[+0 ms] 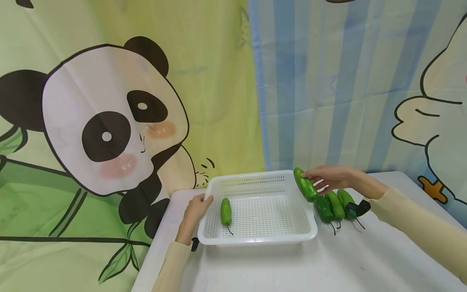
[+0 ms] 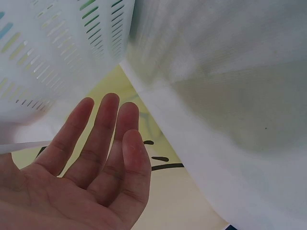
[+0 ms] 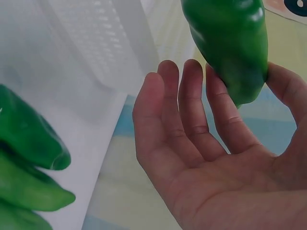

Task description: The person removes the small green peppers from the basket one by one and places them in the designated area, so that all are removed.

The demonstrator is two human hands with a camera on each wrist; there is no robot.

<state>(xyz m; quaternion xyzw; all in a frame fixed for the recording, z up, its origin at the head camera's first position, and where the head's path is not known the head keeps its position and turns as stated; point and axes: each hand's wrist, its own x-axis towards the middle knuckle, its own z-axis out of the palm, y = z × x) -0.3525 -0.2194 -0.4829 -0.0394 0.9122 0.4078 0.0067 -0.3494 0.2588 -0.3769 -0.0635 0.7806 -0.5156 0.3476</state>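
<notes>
My right hand [image 1: 328, 177] pinches a green chili pepper [image 1: 305, 185] between thumb and forefinger, above the right rim of a white plastic basket [image 1: 257, 240]. In the right wrist view the other fingers of that hand stay off the pepper [image 3: 230, 43]. My left hand [image 1: 197, 210] holds the basket's left rim, thumb over the top and fingers outside. The left wrist view shows these fingers [image 2: 103, 143] spread below the rim beside the slotted wall [image 2: 72, 52]. One green pepper [image 1: 226, 212] lies inside the basket near its left wall, stem toward me.
Several green peppers [image 1: 336, 206] lie side by side on the white table [image 1: 350, 259], just right of the basket. A cartoon panda curtain [image 1: 219, 101] hangs behind the table's far edge. A dark wrist device [image 1: 358, 208] sits at the right cuff.
</notes>
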